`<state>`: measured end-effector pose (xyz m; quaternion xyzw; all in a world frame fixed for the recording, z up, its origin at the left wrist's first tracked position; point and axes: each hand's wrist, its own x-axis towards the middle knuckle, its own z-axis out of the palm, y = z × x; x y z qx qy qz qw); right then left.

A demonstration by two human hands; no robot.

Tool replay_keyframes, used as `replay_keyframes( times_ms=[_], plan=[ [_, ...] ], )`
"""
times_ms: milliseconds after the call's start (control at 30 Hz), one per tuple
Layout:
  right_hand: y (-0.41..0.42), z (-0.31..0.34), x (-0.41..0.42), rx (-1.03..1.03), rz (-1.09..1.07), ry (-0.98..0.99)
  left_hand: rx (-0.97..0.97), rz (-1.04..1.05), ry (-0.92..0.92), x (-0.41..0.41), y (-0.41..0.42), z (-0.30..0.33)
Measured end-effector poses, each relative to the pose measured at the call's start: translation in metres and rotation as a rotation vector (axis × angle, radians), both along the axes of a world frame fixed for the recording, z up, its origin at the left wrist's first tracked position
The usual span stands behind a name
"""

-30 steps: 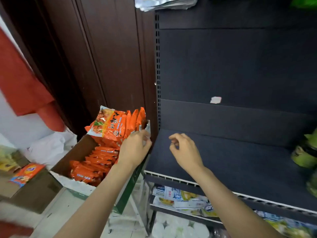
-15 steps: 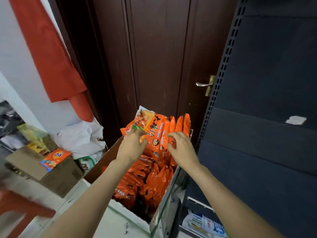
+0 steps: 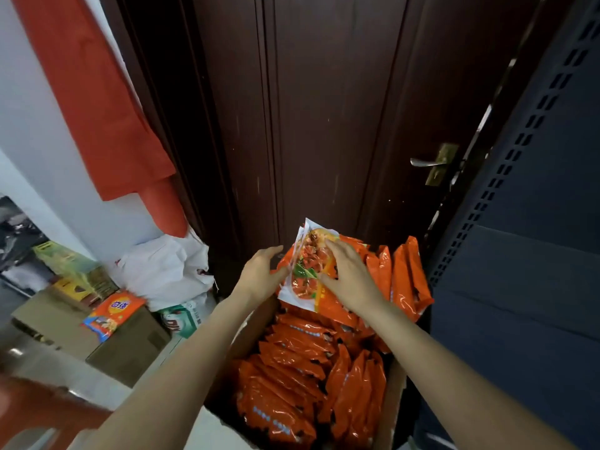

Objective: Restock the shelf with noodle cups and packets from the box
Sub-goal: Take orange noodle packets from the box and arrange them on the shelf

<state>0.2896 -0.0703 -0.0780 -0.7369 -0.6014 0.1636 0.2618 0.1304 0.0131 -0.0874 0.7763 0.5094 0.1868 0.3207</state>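
An open cardboard box [image 3: 250, 340] on the floor holds several orange noodle packets [image 3: 292, 378], some lying flat and some standing on edge at its far end. A front packet [image 3: 303, 277] with a food picture leans up against the standing ones. My left hand [image 3: 259, 276] grips the left edge of that standing bunch, thumb on the front. My right hand [image 3: 349, 279] lies over the front packet with its fingers curled onto it. The dark blue shelf unit [image 3: 526, 287] stands just right of the box.
A dark brown door [image 3: 308, 125] with a metal handle [image 3: 425, 162] rises behind the box. Red cloth [image 3: 97, 108] hangs at the left. A white bag [image 3: 162, 271], a second carton [image 3: 126, 345] and an orange packet [image 3: 112, 311] sit on the floor at the left.
My view swung left from the shelf to the box. My right hand left the shelf board and came onto the front packet. My left hand shifted to the bunch's left edge.
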Motion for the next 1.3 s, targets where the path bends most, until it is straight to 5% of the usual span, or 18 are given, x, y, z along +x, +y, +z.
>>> replay_keyframes(
  times_ms=[467,633,933,1300],
  plan=[
    [0.066,0.002,0.013,-0.153,-0.266,-0.065,-0.395,-0.216,-0.314,0.03,0.09,-0.01],
    [0.063,0.003,0.012,-0.062,-0.306,-0.078,-0.309,-0.138,-0.308,0.04,0.093,-0.013],
    [0.037,0.043,-0.001,0.226,-0.312,-0.071,-0.183,-0.256,-0.585,0.007,0.072,0.037],
    [-0.033,0.114,0.011,0.498,-0.433,-0.057,0.221,-0.345,-0.65,0.017,0.008,0.138]
  ],
)
